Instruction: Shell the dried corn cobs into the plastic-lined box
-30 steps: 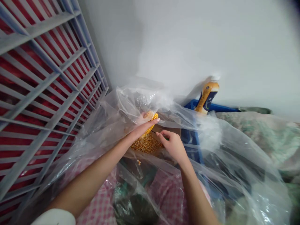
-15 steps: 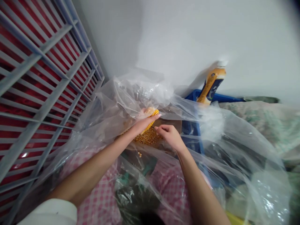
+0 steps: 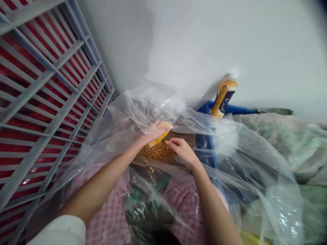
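My left grip (image 3: 154,132) is wrapped round the corn cob (image 3: 158,140), above loose kernels (image 3: 158,154) near the brown container's (image 3: 190,136) near edge. It should be light, stiff and knobbly, best held mid-length. My right grip (image 3: 180,148) pinches a thin dark tool (image 3: 164,140). Leftward stands a slatted crate (image 3: 51,73); clear plastic sheeting (image 3: 102,143) crowds my arms; rightward, a blue crate (image 3: 204,146) and bottle (image 3: 224,97).

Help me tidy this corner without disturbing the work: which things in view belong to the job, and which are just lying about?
Part of the job:
corn cob, in the left grip
thin dark object, in the right grip
loose kernels below
clear plastic around them

Seemingly just lying about:
orange bottle
blue crate
slatted crate
patterned fabric
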`<state>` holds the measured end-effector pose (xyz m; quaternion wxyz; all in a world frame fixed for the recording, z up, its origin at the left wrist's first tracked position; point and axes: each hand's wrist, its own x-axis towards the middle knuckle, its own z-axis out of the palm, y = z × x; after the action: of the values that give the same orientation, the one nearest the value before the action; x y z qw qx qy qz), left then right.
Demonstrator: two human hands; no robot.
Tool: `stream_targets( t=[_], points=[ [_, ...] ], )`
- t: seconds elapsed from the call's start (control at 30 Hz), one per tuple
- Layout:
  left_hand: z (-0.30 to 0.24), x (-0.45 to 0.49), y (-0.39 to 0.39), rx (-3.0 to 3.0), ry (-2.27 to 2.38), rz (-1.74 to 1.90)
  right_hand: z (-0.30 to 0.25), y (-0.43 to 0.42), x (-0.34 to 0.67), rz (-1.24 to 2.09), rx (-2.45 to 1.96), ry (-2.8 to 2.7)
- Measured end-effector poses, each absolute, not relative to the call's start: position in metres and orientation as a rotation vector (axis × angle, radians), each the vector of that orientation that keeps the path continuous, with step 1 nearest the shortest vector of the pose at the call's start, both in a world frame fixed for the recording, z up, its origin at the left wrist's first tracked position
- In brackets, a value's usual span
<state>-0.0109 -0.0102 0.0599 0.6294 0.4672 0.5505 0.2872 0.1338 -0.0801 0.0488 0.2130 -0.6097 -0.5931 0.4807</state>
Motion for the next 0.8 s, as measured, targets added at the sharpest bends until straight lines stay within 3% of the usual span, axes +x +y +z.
stream_targets(
  t=[0.2,0.4,0.8],
  points=[
    [0.065,-0.026,-0.007,1.207,1.156,0.550,0.059,-0.088,0.134,1.084,-1.684,-2.001],
    [0.063,-0.017,-0.011,0.899,1.075,0.571,0.063,-0.092,0.131,0.769,-1.763,-2.180],
    [0.052,-0.013,-0.021,0.784,1.005,0.651,0.056,-0.093,0.127,1.057,-1.578,-1.991]
  ],
)
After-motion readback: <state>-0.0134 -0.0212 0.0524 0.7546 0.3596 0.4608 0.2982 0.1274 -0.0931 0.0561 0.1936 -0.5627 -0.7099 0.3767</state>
